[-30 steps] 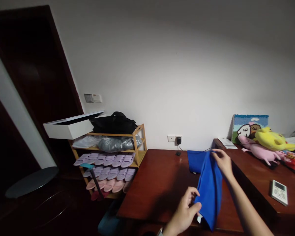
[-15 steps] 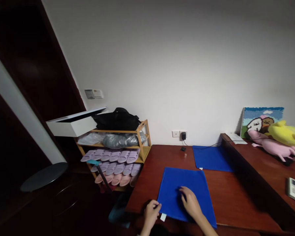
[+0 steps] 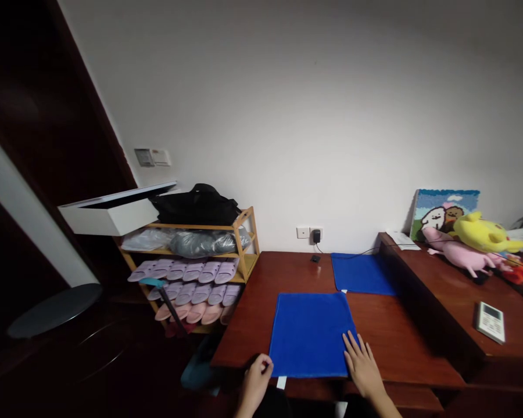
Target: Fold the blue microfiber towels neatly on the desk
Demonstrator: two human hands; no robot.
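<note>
A blue cloth [image 3: 309, 334] with a white tag [image 3: 281, 382] lies flat and nearly square at the front of the reddish-brown table [image 3: 239, 342]. At its front left corner is my left hand [image 3: 256, 380], its fingers curled closed on the corner. My right hand [image 3: 365, 368] lies open on the cloth's right edge, fingers spread and pointing away from me. Farther back lies a second blue cloth [image 3: 364, 274], also with a small white tag; neither hand touches it.
Along the right runs a raised wooden ledge [image 3: 448, 296] with plush toys [image 3: 483, 235], a picture [image 3: 444, 212] and a white remote-like device [image 3: 490, 322]. A plugged-in adapter [image 3: 316, 235] trails a black cable. Left stands a slipper rack [image 3: 244, 247]; a round stool [image 3: 54, 310] is beyond.
My right hand has moved from the middle of the cloth to its right edge, its fingers now spread. The cloth's right side lies straighter. The view has shifted slightly.
</note>
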